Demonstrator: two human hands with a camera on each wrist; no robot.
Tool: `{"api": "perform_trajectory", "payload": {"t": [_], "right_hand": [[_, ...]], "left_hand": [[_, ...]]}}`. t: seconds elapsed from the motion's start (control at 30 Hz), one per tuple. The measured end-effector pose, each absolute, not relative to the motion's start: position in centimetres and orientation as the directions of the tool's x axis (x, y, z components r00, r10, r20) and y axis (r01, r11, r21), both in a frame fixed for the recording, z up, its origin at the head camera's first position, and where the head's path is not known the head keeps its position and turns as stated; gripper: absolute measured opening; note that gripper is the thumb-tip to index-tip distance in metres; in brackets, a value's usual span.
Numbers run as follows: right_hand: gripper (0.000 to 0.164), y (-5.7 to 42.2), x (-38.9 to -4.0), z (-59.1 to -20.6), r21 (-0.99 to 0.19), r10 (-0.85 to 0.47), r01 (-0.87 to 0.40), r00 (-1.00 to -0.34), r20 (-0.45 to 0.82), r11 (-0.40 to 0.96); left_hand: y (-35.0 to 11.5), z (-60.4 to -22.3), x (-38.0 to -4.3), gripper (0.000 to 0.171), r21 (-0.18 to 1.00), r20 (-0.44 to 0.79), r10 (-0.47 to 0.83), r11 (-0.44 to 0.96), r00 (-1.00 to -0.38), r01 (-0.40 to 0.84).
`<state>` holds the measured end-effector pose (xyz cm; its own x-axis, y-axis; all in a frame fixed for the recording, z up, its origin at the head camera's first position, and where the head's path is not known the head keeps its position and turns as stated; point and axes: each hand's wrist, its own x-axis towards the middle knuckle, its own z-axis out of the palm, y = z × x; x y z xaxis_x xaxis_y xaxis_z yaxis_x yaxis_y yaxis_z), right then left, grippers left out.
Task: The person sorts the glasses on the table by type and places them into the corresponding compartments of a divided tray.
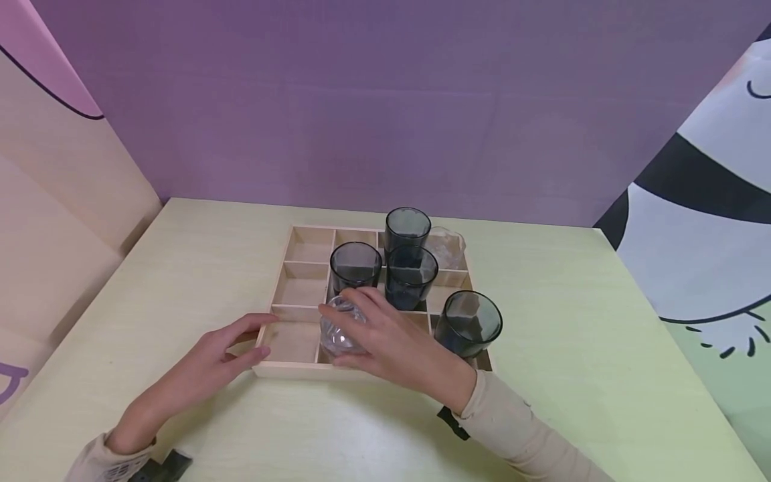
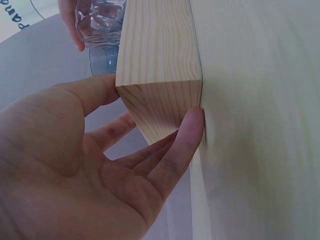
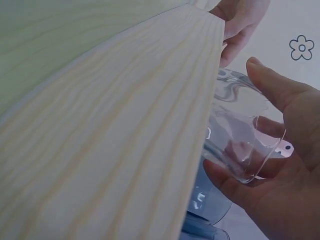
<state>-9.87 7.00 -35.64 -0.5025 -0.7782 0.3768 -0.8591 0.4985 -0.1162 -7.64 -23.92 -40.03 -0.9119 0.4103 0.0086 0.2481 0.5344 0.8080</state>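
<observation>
My right hand (image 1: 400, 348) grips a clear, wavy-sided glass (image 1: 337, 333), its fingers round the upper part. The glass is in the front row of a wooden compartment tray (image 1: 295, 370), second cell from the left. In the right wrist view, thumb and fingers surround the clear glass (image 3: 240, 125) just behind the tray's front wall (image 3: 125, 115). My left hand (image 1: 201, 368) holds the tray's front left corner. The left wrist view shows its fingers against the end wall (image 2: 155, 100), one fingertip low by the tabletop.
Several dark grey glasses stand in the tray, including one at the back (image 1: 408, 227), one left of centre (image 1: 355, 264) and one at the front right (image 1: 468, 325). Another clear glass (image 1: 447, 248) occupies the back right cell. A purple wall (image 1: 385, 120) rises behind the pale table (image 1: 572, 335).
</observation>
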Motion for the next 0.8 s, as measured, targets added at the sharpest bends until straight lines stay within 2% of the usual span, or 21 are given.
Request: {"api": "perform_trajectory", "payload": {"t": [0.1, 0.2, 0.3, 0.4, 0.6, 0.8], "right_hand": [[0.066, 6.8, -9.9, -35.8, -0.159, -0.791, -0.864, -0.502, 0.349, 0.479], [0.062, 6.8, -10.2, -36.2, -0.254, -0.819, -0.861, -0.501, 0.281, 0.44], [0.059, 6.9, -10.5, -36.7, -0.357, -0.83, -0.832, -0.516, 0.212, 0.425], [0.058, 7.2, -10.8, -37.0, -0.404, -0.824, -0.804, -0.537, 0.182, 0.436], [0.054, 7.3, -10.9, -37.2, -0.338, -0.815, -0.807, -0.556, 0.164, 0.483], [0.051, 7.0, -10.1, -36.7, -0.225, -0.8, -0.829, -0.556, 0.228, 0.512]], "left_hand": [[-24.0, -40.0, -7.6, 0.045, 0.808, 0.005, 0.41, 0.536, -0.912, 0.245], [-24.0, -40.1, -7.6, 0.045, 0.804, 0.003, 0.41, 0.541, -0.912, 0.245], [-24.0, -40.1, -7.6, 0.045, 0.797, 0.001, 0.41, 0.55, -0.912, 0.249], [-23.9, -40.2, -7.7, 0.046, 0.788, 0.004, 0.409, 0.56, -0.913, 0.254], [-23.8, -40.0, -7.8, 0.046, 0.782, 0.007, 0.405, 0.568, -0.914, 0.257], [-23.9, -40.0, -7.6, 0.046, 0.779, 0.008, 0.401, 0.571, -0.916, 0.257]]}}
